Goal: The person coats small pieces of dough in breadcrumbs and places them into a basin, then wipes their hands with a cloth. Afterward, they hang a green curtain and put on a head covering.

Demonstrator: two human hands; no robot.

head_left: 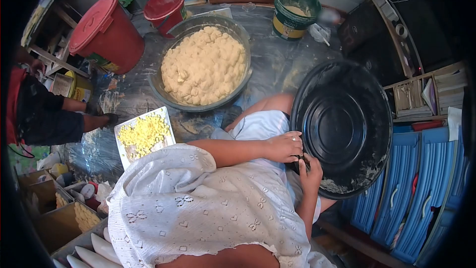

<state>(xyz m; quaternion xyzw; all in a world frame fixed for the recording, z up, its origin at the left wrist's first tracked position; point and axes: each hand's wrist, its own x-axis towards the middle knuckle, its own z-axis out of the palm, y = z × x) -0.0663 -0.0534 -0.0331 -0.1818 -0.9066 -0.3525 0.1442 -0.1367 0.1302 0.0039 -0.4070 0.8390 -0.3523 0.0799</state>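
My left hand [285, 147], with a ring on one finger, reaches across my lap to the near-left rim of a large black basin [337, 119]. Just below it, my right hand [310, 171] comes up from my side, and the fingertips of both hands meet at the rim. Their fingers are closed around something small and dark; I cannot tell what it is. The basin leans tilted against my leg, its inside facing me, with pale residue along the lower wall.
A wide grey basin [154, 82] heaped with pale crumbly lumps [206, 64] sits ahead. To my left lies a white tray [120, 141] of small yellow pieces [144, 134]. Red buckets [111, 34] and a green bucket [287, 27] stand farther back. Another person [49, 104] stands left. Blue drawers [416, 188] are right.
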